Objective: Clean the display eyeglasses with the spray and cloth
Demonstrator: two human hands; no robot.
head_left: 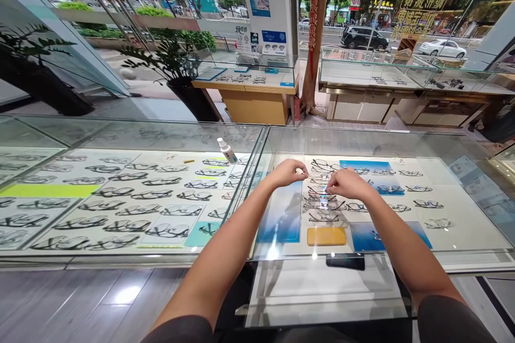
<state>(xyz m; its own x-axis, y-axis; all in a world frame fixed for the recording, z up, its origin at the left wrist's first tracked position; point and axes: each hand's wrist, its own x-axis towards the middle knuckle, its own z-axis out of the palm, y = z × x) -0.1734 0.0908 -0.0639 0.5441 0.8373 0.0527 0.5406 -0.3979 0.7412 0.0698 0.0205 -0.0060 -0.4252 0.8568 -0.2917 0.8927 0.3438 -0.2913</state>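
Observation:
Both hands are over the right-hand glass display case [475, 241]. My left hand [288, 173] is closed in a pinch at its middle; whatever lies between the fingertips is too small to make out. Just to its right, my right hand [348, 183] points down with thumb and fingers pressed together, and what it pinches cannot be made out. A dark pair of glasses [325, 165] shows between and behind the hands. Below the right fingertips are more glasses frames [324, 217] in a column, with a yellow case [326, 236] nearer me.
A small white spray bottle [227, 150] stands on the left display case [120, 249], which shows several rows of glasses. A dark phone-like object [345, 262] lies near the front edge. Beyond are a potted plant [189, 91], a wooden post [311, 37] and more display cases.

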